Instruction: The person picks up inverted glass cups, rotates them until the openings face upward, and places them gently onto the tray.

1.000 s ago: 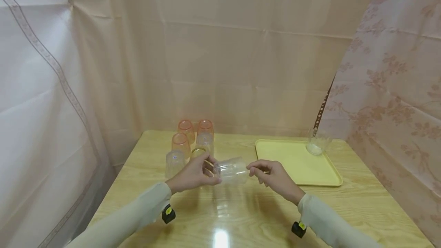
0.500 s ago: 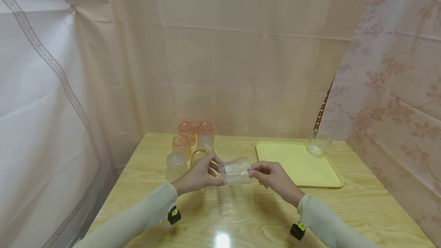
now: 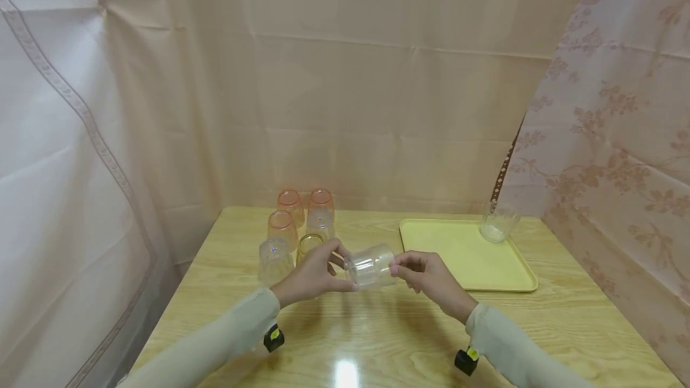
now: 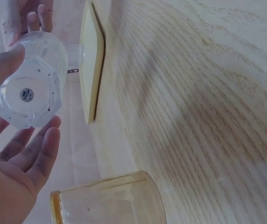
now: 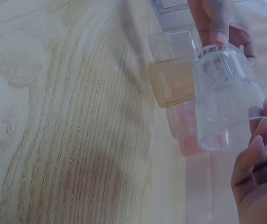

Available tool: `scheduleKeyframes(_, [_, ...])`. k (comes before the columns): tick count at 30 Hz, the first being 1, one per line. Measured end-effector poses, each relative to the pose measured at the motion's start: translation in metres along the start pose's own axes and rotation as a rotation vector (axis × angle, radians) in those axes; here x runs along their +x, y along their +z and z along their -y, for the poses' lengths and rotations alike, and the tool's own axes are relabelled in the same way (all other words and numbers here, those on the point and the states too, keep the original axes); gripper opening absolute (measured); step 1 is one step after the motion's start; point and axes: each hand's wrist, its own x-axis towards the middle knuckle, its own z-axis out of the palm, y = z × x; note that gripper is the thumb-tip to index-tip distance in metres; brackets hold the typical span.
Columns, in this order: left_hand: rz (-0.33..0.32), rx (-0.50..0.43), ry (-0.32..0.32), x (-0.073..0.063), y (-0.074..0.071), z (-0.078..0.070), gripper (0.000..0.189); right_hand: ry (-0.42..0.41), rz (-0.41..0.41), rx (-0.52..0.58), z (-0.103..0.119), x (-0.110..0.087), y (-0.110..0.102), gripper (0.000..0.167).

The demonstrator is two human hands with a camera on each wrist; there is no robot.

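Note:
A clear drinking glass [image 3: 372,266] lies sideways in the air above the table, between both hands. My left hand [image 3: 312,273] grips it at the base, thumb on one side and fingers on the other. A small round label shows on the base of the glass [image 4: 27,94] in the left wrist view. With thumb and fingertips, my right hand [image 3: 433,282] pinches the rim; the right wrist view shows the open mouth of the glass [image 5: 226,107] facing that hand. A yellow-tinted glass [image 3: 309,244] stands upside down just behind my left hand.
Upside-down glasses stand at the left: a clear glass [image 3: 275,261] in front, a pink glass [image 3: 283,229] and others behind. A yellow tray [image 3: 458,256] lies at the right, with one upright clear glass [image 3: 497,225] at its far corner. Curtains surround the wooden table [image 3: 345,328].
The glass and my left hand have shifted slightly right, toward my right hand. My right fingers, at first beside the rim, now pinch it.

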Motion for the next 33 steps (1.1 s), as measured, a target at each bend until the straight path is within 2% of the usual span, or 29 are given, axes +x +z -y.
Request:
scheduleKeyframes(5, [-0.008,0.039,0.032,0.001,0.002,0.0,0.062,-0.063,-0.035,-0.07,0.004,-0.001,0.002,0.022])
scheduleKeyframes(9, [-0.002,0.101,0.052,0.003,0.002,0.0,0.069,-0.19,-0.061,-0.181,0.007,0.001,0.003,0.011])
scheduleKeyframes(14, [0.004,0.131,0.065,0.002,-0.004,0.0,0.068,-0.334,-0.101,-0.295,0.011,0.006,0.002,0.003])
scheduleKeyframes(18, [-0.012,0.171,0.074,-0.001,-0.012,0.001,0.056,-0.336,-0.091,-0.287,0.012,0.01,0.0,0.004])
scheduleKeyframes(25, [-0.025,0.253,0.102,-0.009,-0.031,0.0,0.017,-0.333,-0.123,-0.323,0.008,0.009,-0.008,0.006])
scheduleKeyframes(33, [-0.059,0.356,0.158,-0.017,-0.064,0.001,0.005,-0.333,-0.136,-0.316,0.009,0.013,-0.014,0.007])
